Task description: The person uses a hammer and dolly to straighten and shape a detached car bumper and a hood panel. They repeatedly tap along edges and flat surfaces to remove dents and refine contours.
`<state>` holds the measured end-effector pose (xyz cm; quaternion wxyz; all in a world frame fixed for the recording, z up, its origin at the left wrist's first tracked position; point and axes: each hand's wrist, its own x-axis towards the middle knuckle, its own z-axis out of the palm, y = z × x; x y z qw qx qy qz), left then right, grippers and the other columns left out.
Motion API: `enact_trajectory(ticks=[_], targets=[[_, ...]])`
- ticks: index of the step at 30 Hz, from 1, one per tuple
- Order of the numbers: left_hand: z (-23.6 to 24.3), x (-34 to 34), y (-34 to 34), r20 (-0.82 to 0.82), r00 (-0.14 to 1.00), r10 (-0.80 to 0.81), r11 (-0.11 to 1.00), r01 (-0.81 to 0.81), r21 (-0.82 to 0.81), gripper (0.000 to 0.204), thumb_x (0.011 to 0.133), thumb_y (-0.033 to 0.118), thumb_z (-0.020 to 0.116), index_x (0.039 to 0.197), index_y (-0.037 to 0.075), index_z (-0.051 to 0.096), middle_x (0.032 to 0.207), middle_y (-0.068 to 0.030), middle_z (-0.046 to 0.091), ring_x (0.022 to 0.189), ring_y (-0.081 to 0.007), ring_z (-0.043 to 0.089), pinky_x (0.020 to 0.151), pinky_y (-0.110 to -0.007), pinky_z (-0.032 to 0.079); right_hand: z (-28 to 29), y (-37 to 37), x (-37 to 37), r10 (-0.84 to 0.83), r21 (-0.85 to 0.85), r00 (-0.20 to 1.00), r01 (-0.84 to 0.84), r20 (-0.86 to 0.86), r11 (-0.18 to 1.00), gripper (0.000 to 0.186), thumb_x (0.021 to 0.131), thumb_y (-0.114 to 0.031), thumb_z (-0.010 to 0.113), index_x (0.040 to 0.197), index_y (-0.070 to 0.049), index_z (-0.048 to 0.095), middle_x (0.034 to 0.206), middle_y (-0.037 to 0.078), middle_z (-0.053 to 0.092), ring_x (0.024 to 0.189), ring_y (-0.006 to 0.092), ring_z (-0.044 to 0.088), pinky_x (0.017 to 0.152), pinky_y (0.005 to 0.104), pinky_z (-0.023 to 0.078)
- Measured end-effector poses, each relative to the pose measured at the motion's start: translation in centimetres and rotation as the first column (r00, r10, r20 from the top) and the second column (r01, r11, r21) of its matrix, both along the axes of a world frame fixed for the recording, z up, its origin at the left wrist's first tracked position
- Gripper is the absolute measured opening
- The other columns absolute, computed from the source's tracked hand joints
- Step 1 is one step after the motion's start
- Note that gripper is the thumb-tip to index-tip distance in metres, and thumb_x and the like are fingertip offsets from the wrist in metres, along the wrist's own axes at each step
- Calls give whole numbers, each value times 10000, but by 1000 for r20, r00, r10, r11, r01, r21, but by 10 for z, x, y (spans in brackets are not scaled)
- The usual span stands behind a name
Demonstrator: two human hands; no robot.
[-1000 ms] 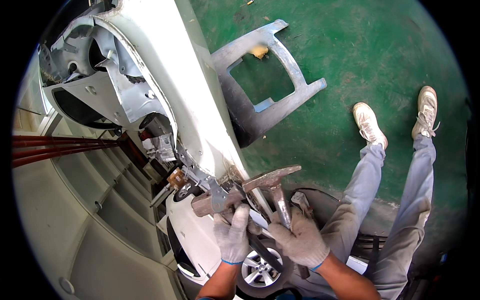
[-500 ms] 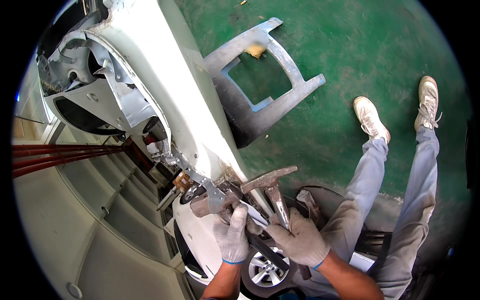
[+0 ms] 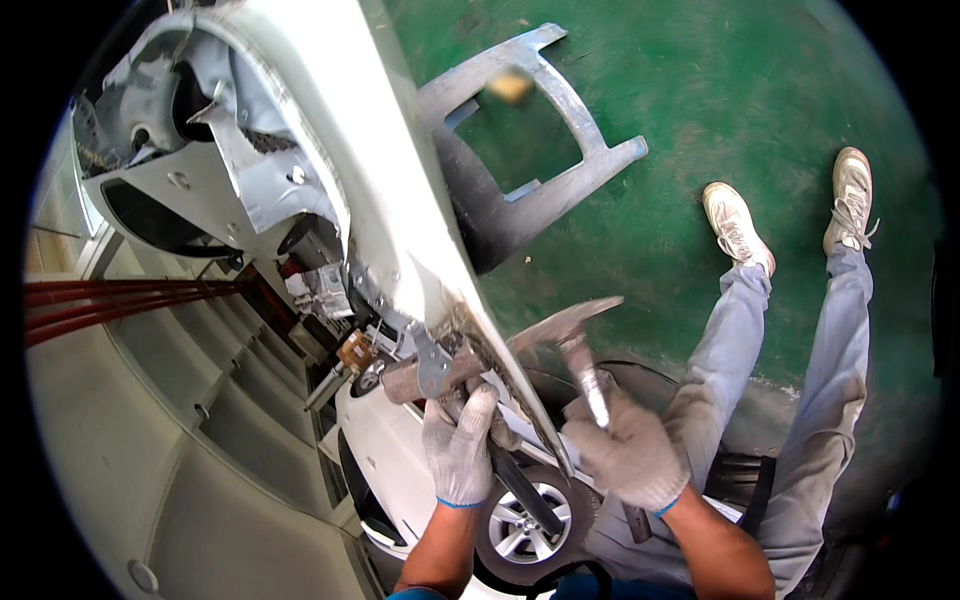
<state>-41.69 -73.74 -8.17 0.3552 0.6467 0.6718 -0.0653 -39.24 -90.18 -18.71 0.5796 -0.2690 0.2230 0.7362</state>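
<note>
My left hand (image 3: 460,445), in a pale knit glove, is closed round a heavy hammer with a blocky head (image 3: 405,382) and a dark handle (image 3: 530,500). That head lies against a bent grey metal flange (image 3: 432,365) at the lower end of a white car body panel (image 3: 385,190). On the panel's other side, my gloved right hand (image 3: 625,450) grips a hammer with a long, narrow head (image 3: 565,325) and a metal shaft. This hammer is blurred by motion, its head a little apart from the panel's rusty edge (image 3: 500,365).
A grey-black panel (image 3: 490,225) with a large opening lies on the green floor (image 3: 720,90). My legs (image 3: 725,340) stretch out at right. Below my hands is a white car's wheel (image 3: 528,525). Red pipes (image 3: 120,295) run along the left.
My right hand and its hammer have moved right, away from the panel edge. My left hand holds nearly the same place. The view has shifted slightly.
</note>
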Motion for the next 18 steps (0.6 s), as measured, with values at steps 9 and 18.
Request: enact_trajectory(ticks=[9,18], targets=[[25,-39,-6,-77,997,23,992,-32,-126,345,980,151,695,1225,-10,513,752,-44,588,544,-134,577,503,-281,517,26,-31,-15,-66,-174,991,45,-114,984,175,976,-145,688,1074,-52,577,732,-18,537,581,66,501,495,249,402],[19,-61,-26,-67,996,51,995,-56,-83,353,969,176,740,1219,-13,578,853,-37,629,590,-96,593,522,-264,527,39,-24,-29,14,-132,995,-26,-94,991,241,964,-186,714,1085,-21,585,734,13,587,583,88,536,498,271,431]])
